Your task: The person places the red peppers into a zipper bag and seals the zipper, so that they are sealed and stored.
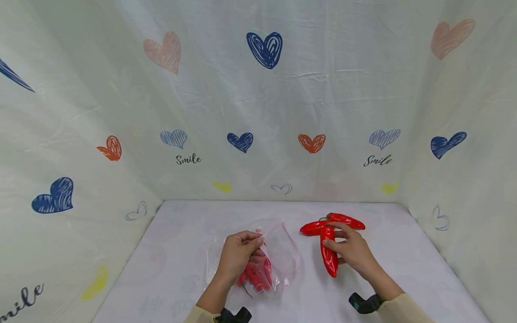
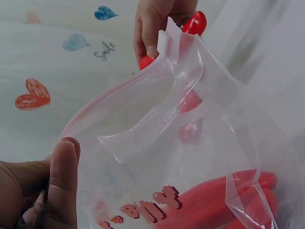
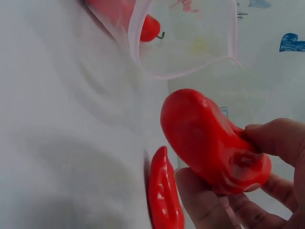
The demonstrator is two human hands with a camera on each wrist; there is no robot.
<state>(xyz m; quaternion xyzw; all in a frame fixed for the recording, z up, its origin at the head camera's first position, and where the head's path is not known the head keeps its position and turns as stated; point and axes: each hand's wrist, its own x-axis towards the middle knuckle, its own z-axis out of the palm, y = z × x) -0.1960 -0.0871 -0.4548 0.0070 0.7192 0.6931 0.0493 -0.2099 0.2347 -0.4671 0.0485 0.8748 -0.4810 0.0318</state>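
My left hand (image 1: 241, 251) pinches the pink-edged mouth of a clear zip bag (image 2: 138, 112) between thumb and fingers. The bag's mouth gapes toward the right, and a white slider sits at one end of its edge. Several red chili peppers (image 1: 258, 274) lie inside, seen through the plastic. My right hand (image 1: 353, 251) grips a glossy red chili pepper (image 3: 202, 138), thumb on one side and fingers on the other. Just behind it, two more red peppers lie on the table, one pointing left (image 1: 312, 229) and one pointing right (image 1: 347, 220).
The table (image 1: 181, 260) has a pale cloth over it. Behind and beside it hang white curtains (image 1: 214, 98) printed with hearts and the word Smile. A black device (image 1: 365, 303) is strapped to the right wrist, another (image 1: 236, 315) to the left.
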